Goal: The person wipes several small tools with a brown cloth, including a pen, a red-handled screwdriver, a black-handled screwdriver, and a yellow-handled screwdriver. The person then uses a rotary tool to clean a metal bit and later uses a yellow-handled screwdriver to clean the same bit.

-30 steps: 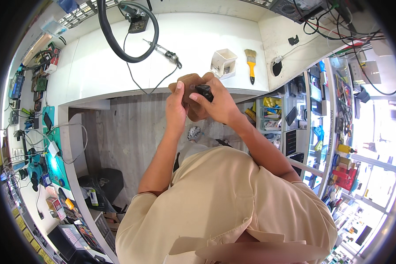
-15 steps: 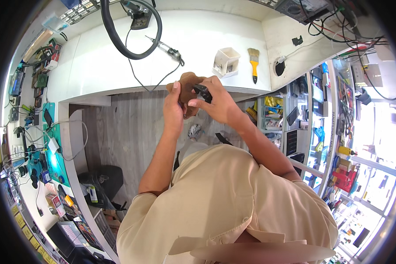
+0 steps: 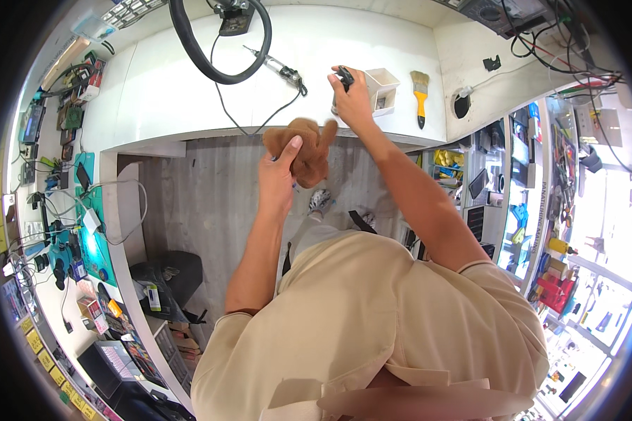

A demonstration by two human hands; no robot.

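My left hand grips a brown, soft, fuzzy cloth just off the table's front edge, its thumb pressed on top. Folds of the cloth hang over my fingers, and whatever lies inside them is hidden. Further forward and to the right, my right hand is closed round a small black tool, whose exact kind I cannot make out. That hand is over the white table, right beside a white open box with compartments.
A yellow-handled brush lies right of the box. A slim corded tool and a thick black hose occupy the table's back left. A cable hole opens in the right panel. Cluttered shelves line both sides.
My right hand has left the brown cloth and moved forward to the box, carrying the black tool. My left hand keeps the cloth, which now shows more fully. The view has shifted slightly.
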